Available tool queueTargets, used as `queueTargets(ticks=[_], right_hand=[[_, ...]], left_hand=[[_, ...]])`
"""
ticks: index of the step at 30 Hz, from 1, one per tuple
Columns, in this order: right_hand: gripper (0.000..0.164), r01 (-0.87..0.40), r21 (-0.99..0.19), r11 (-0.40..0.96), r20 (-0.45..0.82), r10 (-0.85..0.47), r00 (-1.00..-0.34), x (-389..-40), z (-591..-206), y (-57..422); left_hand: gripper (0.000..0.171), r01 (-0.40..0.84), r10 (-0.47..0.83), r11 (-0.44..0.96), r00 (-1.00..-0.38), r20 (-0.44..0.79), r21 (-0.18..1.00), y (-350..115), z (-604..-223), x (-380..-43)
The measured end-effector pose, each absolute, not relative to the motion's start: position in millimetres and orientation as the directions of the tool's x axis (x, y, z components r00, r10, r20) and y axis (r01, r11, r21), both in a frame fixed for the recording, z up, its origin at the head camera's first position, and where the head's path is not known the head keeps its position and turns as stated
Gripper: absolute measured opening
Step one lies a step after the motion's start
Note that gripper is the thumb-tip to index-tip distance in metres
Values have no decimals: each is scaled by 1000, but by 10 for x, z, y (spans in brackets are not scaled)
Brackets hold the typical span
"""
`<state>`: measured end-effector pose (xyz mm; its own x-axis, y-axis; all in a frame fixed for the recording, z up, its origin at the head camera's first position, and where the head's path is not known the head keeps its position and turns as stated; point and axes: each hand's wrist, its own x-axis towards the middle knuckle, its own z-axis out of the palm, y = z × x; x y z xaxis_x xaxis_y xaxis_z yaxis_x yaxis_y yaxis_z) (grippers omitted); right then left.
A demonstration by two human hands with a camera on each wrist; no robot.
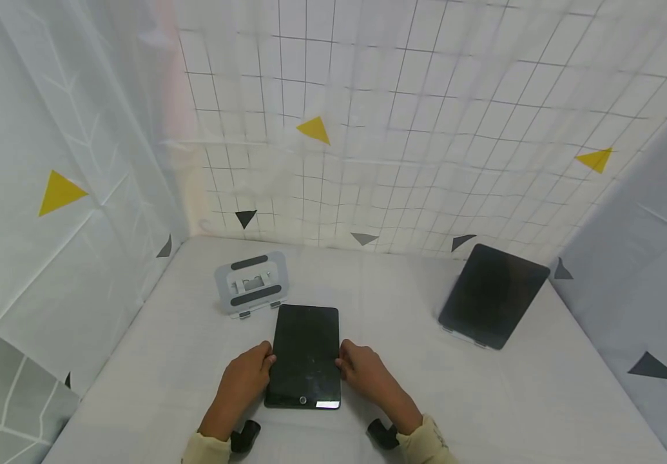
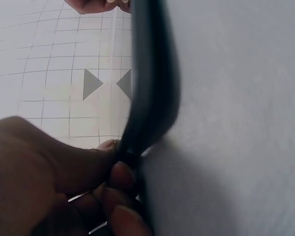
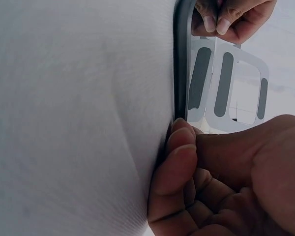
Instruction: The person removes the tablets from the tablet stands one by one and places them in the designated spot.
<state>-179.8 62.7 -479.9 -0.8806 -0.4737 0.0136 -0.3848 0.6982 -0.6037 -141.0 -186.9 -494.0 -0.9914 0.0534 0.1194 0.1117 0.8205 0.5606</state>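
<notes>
A black tablet (image 1: 304,354) with a round home button at its near end is held between both hands. Its left long edge is pinched by my left hand (image 1: 246,377), thumb on one face and fingers curled at the other, as the left wrist view shows. My right hand (image 1: 370,374) pinches the right long edge; in the right wrist view its fingers (image 3: 174,169) curl at the tablet's rim. Just beyond the tablet stands a grey tablet stand (image 1: 256,299) with dark pads and a cut-out middle.
At the right, a second black tablet (image 1: 494,296) leans tilted on a stand whose clear lip shows below. White cloth covers the table (image 1: 513,412). Behind rises a gridded curtain (image 1: 368,129) with yellow and dark triangles, and pale sheets hang at both sides.
</notes>
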Motion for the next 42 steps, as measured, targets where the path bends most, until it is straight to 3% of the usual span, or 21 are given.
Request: queueTargets(ticks=[17, 26, 32, 37, 42], right_hand=[[8, -383, -611, 692, 16, -474, -881, -1779, -4820, 614], [7, -363, -669, 648, -1, -490, -872, -1850, -4821, 702], [12, -313, -737, 599, -54, -514, -856, -1900, -4701, 846], [11, -287, -674, 681, -19, -404, -914, -1911, -4638, 971], [8, -188, -691, 698, 5, -256, -967, -1894, -4551, 1189]], left_hand=[[11, 88, 42, 849, -994, 100, 521, -1885, -4976, -1410], [12, 29, 4, 790, -999, 43, 613, -1864, -4967, -1437], [14, 29, -19, 774, -997, 69, 633, -1783, -4865, -1453], [14, 49, -3, 785, -997, 83, 617, -1594, -4784, -1548], [12, 213, 115, 791, -972, 203, 573, -1278, -4651, -1642]])
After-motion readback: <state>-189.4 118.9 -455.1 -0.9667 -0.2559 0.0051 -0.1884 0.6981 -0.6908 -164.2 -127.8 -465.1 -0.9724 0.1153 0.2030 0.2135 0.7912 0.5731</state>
